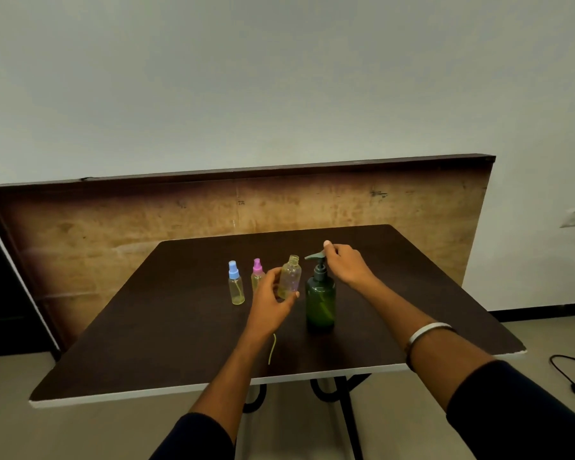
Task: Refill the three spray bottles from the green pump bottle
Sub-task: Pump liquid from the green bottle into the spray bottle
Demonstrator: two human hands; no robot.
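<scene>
Two hands mid-table, far from edges: left hand (pixel 273 295) gripping uncapped bottle (pixel 290 277), right hand (pixel 346 263) fingers pinching pump head (pixel 315 256).

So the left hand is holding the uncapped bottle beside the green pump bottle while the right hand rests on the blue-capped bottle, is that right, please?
Not quite: in the head view the right hand rests on the pump head of the green pump bottle, not the blue-capped bottle. The left hand does hold the uncapped bottle.

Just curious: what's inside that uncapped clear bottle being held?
The uncapped clear plastic bottle looks nearly empty, with perhaps a faint yellowish tint low down. The left hand covers its lower left side, so the level there is hidden.
</scene>
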